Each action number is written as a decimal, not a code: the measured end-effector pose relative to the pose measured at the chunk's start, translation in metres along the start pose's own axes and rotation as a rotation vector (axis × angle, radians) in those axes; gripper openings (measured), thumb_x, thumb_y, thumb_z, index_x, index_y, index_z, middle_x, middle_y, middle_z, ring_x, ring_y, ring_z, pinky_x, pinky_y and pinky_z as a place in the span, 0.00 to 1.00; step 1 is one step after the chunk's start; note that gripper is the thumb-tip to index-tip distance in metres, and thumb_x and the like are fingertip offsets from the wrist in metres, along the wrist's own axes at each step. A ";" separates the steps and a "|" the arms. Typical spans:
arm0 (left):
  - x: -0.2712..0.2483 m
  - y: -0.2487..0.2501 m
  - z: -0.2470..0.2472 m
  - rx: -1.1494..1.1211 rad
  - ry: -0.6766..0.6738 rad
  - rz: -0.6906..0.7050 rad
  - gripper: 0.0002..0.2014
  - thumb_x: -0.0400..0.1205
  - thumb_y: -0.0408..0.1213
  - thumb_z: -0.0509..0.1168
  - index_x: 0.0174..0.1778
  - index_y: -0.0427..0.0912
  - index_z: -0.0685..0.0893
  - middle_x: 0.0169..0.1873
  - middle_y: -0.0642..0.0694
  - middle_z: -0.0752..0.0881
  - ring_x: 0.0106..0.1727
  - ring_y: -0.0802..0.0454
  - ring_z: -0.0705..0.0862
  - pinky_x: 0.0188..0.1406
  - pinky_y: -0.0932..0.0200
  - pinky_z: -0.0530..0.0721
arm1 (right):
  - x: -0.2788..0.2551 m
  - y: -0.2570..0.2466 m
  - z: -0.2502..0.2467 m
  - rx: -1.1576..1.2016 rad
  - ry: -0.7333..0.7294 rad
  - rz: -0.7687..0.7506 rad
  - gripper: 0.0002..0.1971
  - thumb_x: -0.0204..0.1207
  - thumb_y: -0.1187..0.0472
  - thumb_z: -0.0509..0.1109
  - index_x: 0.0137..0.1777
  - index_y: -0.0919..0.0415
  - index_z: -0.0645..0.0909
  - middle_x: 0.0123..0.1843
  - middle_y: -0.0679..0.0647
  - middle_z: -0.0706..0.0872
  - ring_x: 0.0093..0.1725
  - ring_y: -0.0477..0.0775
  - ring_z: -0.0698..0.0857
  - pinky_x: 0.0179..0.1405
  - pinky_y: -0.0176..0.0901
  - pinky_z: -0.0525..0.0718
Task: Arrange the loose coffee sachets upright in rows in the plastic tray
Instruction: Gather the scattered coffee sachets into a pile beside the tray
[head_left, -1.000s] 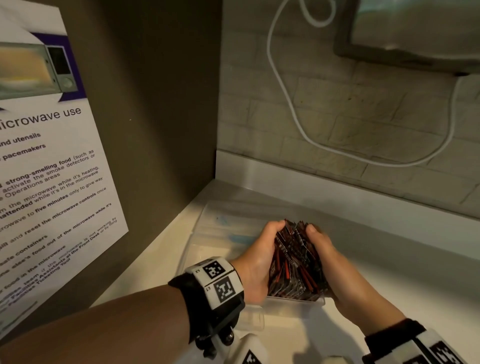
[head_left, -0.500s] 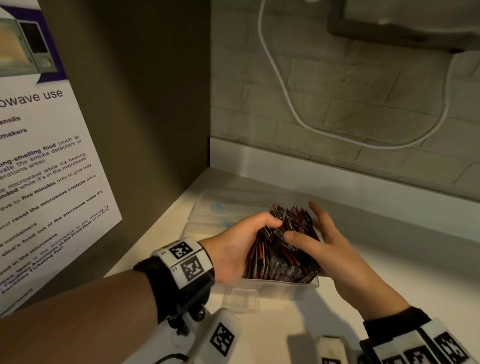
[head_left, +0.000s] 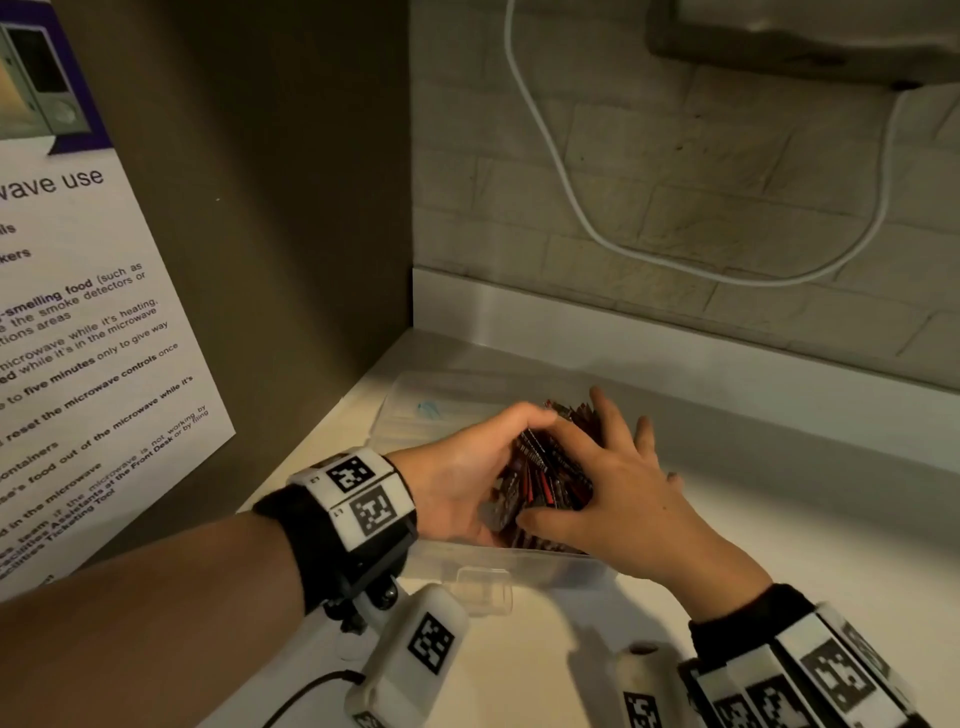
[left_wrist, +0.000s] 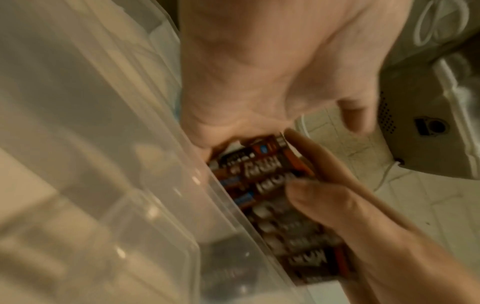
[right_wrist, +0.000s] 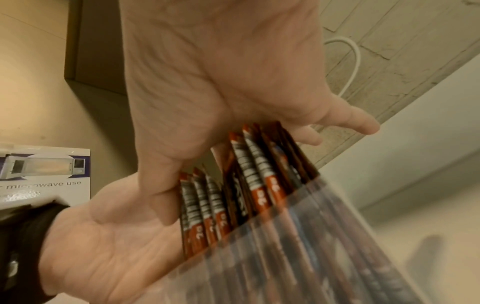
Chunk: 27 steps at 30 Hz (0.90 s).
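**Both hands on the sachets in the tray**

The clear plastic tray (head_left: 470, 564) sits on the white table (head_left: 779, 519), near the corner where the brown side panel meets the tiled wall. A packed bunch of dark red sachets (head_left: 545, 478) stands on edge in the tray's right part, tops sticking up above the rim; in the right wrist view their printed faces lean in close rows.

The left hand (head_left: 457, 483) cups the bunch from 9 o'clock, palm against the outermost sachet, thumb laid over the tops. The right hand (head_left: 618, 488) lies over the bunch from 3 o'clock, fingers straight and spread, flat against the tops, thumb at the near end of the rows. So the left hand is curled round the sachets and the right is wide, pressing them.

At 10 o'clock from the hands a microwave notice (head_left: 78, 338) hangs on the panel. A white cable (head_left: 571, 202) loops down the wall at 12 o'clock.
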<state>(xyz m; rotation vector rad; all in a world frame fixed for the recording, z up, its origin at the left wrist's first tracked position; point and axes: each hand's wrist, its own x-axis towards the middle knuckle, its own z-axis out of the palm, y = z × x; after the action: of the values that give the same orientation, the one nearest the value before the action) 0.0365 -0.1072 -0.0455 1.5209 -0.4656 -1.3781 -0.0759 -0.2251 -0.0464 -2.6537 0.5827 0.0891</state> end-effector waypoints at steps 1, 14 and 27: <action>-0.003 -0.002 -0.006 0.028 -0.032 0.020 0.21 0.79 0.52 0.64 0.67 0.52 0.81 0.58 0.47 0.86 0.58 0.50 0.84 0.58 0.50 0.84 | 0.001 0.001 0.002 -0.009 0.010 0.002 0.44 0.67 0.36 0.70 0.76 0.21 0.45 0.83 0.39 0.31 0.83 0.68 0.33 0.75 0.81 0.52; 0.018 -0.015 -0.009 0.452 0.175 0.153 0.32 0.76 0.22 0.68 0.73 0.43 0.64 0.59 0.33 0.83 0.49 0.41 0.86 0.50 0.44 0.86 | 0.002 0.006 -0.005 -0.076 -0.036 -0.004 0.55 0.55 0.30 0.76 0.78 0.24 0.45 0.84 0.40 0.34 0.83 0.67 0.35 0.77 0.76 0.49; 0.019 -0.013 -0.010 0.416 0.236 0.224 0.28 0.67 0.22 0.76 0.61 0.45 0.80 0.55 0.43 0.88 0.58 0.46 0.87 0.59 0.42 0.86 | 0.005 0.002 -0.004 -0.131 -0.012 0.010 0.48 0.58 0.28 0.73 0.77 0.27 0.53 0.85 0.43 0.39 0.83 0.69 0.38 0.76 0.78 0.50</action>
<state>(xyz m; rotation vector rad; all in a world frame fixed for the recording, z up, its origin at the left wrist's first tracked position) 0.0467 -0.1128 -0.0683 1.8740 -0.7824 -0.9496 -0.0724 -0.2309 -0.0442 -2.7749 0.6054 0.1511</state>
